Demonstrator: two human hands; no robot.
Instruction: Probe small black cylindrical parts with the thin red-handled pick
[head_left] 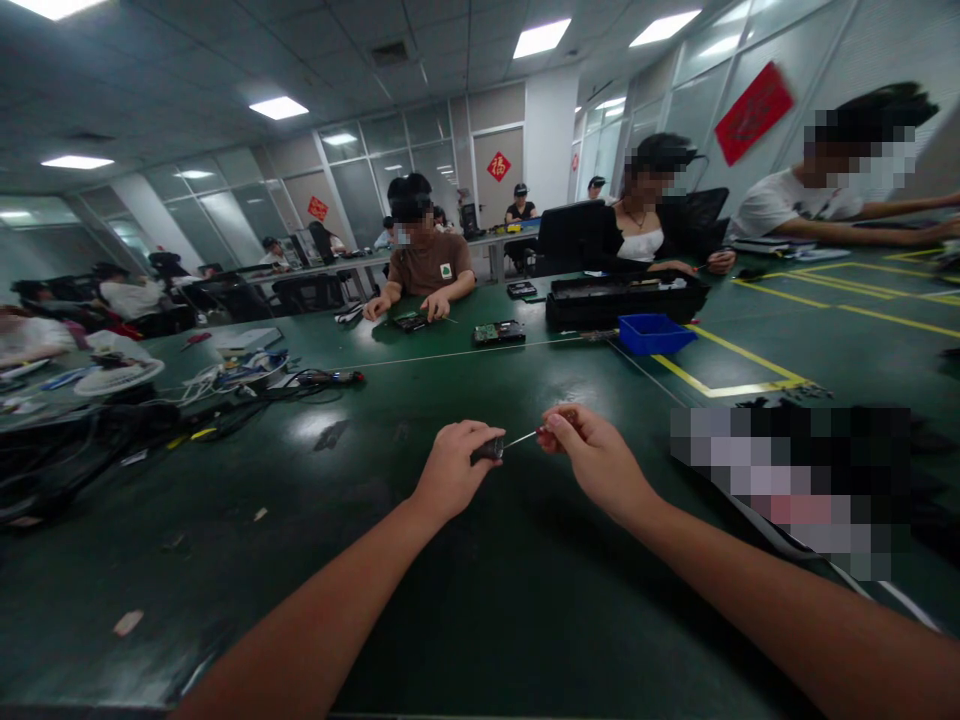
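Observation:
Between the fingertips of my left hand (455, 462) is a small dark piece (489, 450) with a shiny end; its kind I cannot make out. My right hand (586, 447) is closed around the handle of a thin screwdriver (523, 438), and most of that handle is hidden by the fingers. The metal shaft points left at the dark piece, its tip at or very near the shiny end. Both hands are held over the middle of the green table (420, 590).
Ahead lie a circuit-board drive (499, 332), a long black tray (626, 302) and a blue bin (655, 334). Tangled cables (247, 385) spread at left. A pixelated item (795, 485) lies right. Across the table a person in brown (429, 262) handles another drive.

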